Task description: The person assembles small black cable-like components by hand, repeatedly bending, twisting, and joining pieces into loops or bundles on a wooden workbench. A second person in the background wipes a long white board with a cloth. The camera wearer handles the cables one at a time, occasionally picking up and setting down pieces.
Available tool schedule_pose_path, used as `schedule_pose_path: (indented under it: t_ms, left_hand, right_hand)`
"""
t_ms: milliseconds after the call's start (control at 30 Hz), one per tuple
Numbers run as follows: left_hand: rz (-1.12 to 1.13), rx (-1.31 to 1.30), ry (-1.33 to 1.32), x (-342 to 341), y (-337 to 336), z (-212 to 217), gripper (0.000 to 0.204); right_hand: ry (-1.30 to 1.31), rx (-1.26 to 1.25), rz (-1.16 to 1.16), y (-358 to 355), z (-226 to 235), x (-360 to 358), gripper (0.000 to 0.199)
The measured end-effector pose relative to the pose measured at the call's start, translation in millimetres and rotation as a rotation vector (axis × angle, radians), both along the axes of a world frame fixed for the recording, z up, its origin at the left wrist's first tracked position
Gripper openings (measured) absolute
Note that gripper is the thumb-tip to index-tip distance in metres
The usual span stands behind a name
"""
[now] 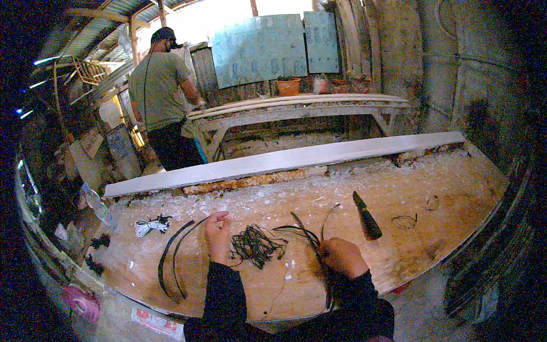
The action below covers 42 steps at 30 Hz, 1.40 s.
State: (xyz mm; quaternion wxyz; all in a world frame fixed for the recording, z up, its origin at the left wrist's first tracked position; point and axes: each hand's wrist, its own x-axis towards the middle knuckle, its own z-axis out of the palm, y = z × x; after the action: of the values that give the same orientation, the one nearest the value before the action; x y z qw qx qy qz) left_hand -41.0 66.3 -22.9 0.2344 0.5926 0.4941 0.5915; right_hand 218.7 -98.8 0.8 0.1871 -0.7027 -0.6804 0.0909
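My left hand (217, 236) is raised over the board, thumb and fingers pinched together; what they hold, if anything, is too small to make out. Two long curved dark strips (165, 262) lie just left of it, one reaching up to the hand. Between my hands sits a tangled heap of thin dark cords (257, 246). My right hand (343, 256) is closed, and a thin dark cord (323, 222) rises out of its fingers. More dark strips (307, 235) lie beside and partly under that hand. A knife-like tool with a dark blade (367, 218) rests to its right.
A white-topped ledge (285, 161) runs along the wooden board's far edge. A bundle of white cord (151, 226), dark clumps (100, 241) and a clear plastic bottle (98, 206) are at left; wire loops (404, 222) lie right. Another person (159, 97) stands at a bench (296, 111) beyond.
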Motion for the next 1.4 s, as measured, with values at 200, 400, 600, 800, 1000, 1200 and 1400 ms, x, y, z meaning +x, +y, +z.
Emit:
schedule_pose_path:
  t_ms: [200, 400, 600, 800, 1000, 1200, 1400]
  left_hand:
    - [-0.095, 0.045, 0.009, 17.7, -17.9, 15.6, 0.012]
    - [-0.202, -0.112, -0.060, 32.3, -38.0, 24.0, 0.012]
    - [-0.251, 0.029, 0.038, 37.9, -34.3, 21.7, 0.019]
    - [-0.397, 0.252, 0.332, 58.8, -58.7, 26.0, 0.042]
    - [-0.698, 0.250, 0.322, 82.7, -88.7, 27.5, 0.041]
    - [-0.556, -0.043, 0.025, 75.5, -84.7, 27.1, 0.027]
    - [-0.470, 0.066, -0.221, 63.6, -71.2, 38.5, 0.030]
  right_hand:
    - [0.106, 0.085, -0.084, 2.9, 0.9, 1.1, 0.018]
    - [0.147, 0.178, -0.166, 2.2, 1.2, 4.2, 0.029]
    - [0.071, 0.142, -0.200, 4.6, 3.2, 7.9, 0.014]
    - [0.251, 0.400, -0.185, 6.2, 14.2, -2.0, 0.011]
    - [0.500, 0.593, -0.058, 8.4, 22.3, -23.1, 0.014]
    - [0.675, 0.457, -0.095, 0.2, 33.2, -30.6, 0.018]
    - [0.928, 0.476, 0.136, 0.3, 29.5, -13.6, 0.020]
